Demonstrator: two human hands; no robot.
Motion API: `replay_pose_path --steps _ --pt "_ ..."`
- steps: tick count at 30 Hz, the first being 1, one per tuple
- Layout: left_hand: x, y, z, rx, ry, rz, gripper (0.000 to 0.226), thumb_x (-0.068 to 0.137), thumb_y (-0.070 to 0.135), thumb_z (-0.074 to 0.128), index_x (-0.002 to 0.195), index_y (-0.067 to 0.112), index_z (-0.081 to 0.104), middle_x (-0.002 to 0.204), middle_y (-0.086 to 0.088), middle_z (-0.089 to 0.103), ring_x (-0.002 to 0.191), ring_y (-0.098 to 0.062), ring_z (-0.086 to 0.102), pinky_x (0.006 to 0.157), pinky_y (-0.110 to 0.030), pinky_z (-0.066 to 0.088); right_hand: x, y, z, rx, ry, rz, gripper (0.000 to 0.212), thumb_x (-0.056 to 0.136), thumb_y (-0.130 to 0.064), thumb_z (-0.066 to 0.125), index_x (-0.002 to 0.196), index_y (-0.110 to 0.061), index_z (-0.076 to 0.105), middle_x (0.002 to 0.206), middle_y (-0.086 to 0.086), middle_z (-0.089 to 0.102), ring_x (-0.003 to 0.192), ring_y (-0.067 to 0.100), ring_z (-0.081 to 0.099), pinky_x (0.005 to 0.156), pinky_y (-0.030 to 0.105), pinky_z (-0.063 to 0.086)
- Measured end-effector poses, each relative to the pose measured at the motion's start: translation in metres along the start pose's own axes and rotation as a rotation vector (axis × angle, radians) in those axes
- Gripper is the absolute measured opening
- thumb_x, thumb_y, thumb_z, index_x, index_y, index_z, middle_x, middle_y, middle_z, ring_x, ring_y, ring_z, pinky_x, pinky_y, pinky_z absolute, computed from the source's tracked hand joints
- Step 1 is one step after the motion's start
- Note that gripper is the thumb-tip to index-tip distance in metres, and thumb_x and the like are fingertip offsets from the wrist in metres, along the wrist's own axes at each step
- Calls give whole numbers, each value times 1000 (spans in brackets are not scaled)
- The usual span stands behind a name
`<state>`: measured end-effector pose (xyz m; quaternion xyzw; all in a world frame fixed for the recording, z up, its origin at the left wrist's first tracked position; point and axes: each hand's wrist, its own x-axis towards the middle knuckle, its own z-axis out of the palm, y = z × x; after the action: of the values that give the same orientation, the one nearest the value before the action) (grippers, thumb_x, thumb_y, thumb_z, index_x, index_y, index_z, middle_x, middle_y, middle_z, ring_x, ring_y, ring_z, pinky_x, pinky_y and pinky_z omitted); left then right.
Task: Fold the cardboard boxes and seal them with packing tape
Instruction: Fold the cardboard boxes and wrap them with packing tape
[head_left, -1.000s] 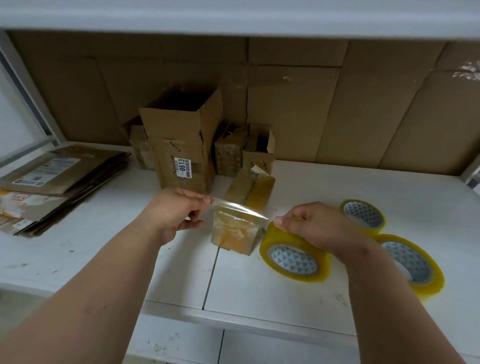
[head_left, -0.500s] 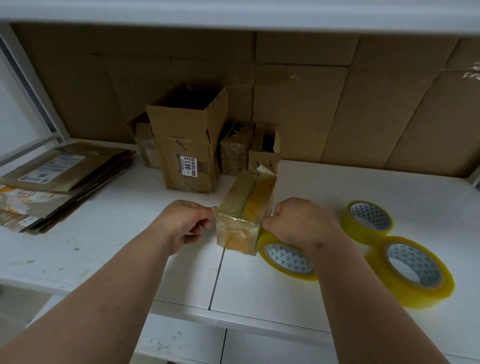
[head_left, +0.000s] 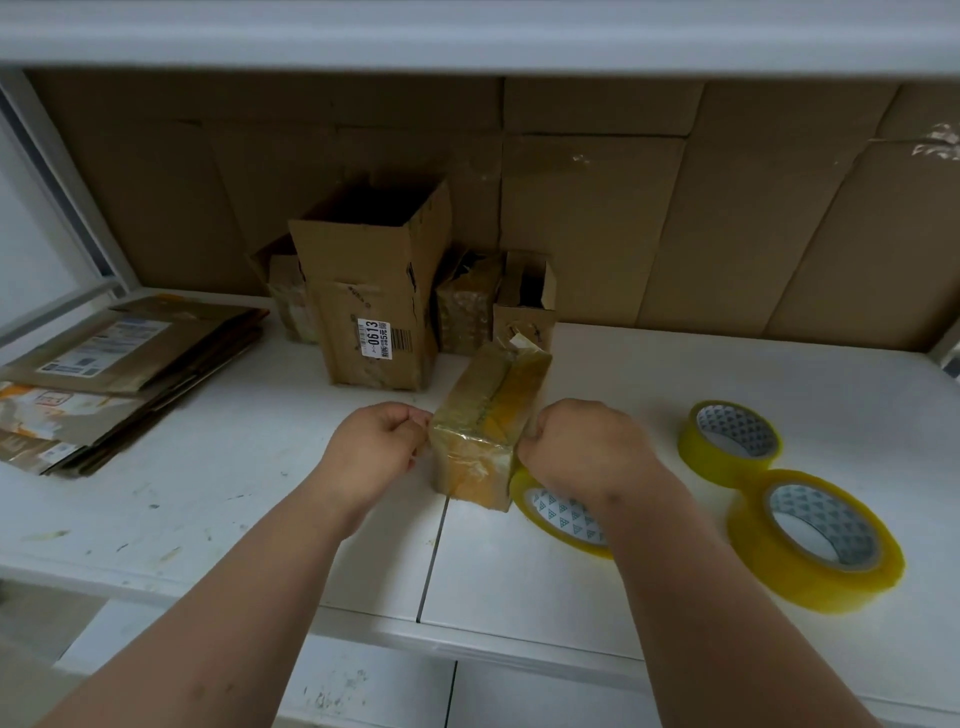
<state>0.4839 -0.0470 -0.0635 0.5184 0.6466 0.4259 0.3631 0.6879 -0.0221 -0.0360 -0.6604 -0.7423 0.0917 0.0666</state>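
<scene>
Cardboard box (head_left: 485, 431) sits between left hand (head_left: 379, 449) pinching tape at its side and right hand (head_left: 582, 449) gripping the tape roll (head_left: 558, 512).

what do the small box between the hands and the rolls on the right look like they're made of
Small box: brown cardboard, apparently wrapped in glossy clear-yellowish tape, judging by the sheen and wrinkles. Tape rolls: translucent yellow plastic film, likely wound on a card core with a printed triangle pattern inside.
</scene>
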Motion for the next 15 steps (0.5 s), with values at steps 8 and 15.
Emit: replay_pose_path --steps 8,15 --pt "5 4 -4 323 -3 187 21 90 24 71 109 31 76 78 27 69 80 9 62 64 2 36 -9 -4 -3 80 -82 -79 42 70 -61 40 77 -25 59 72 -7 59 66 11 56 56 26 35" --pt "3 1 8 442 143 277 15 85 24 75 90 29 62 74 17 61 71 2 56 56 -5 34 -6 -13 7 -112 90 -28 41 83 -62 50 69 -25 43 70 -7 51 60 12 44 72 37 31"
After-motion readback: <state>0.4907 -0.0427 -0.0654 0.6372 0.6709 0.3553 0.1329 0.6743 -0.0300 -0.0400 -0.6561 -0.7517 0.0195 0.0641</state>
